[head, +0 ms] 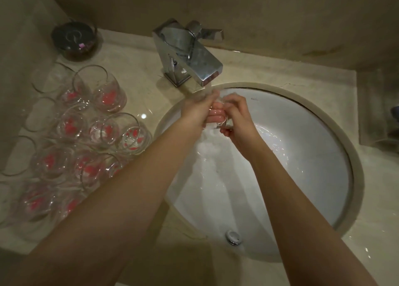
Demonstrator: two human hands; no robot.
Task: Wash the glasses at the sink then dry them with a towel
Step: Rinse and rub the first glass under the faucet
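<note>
Both hands meet under the chrome faucet's [187,54] spout, holding one clear glass [218,114] between them over the white sink basin [302,156]. The left hand [197,110] wraps its fingers around the glass; the right hand [238,117] curls over the glass's other side. Left of the grip, a cluster of red-printed glasses [86,130] stands on the marble counter [138,74].
</note>
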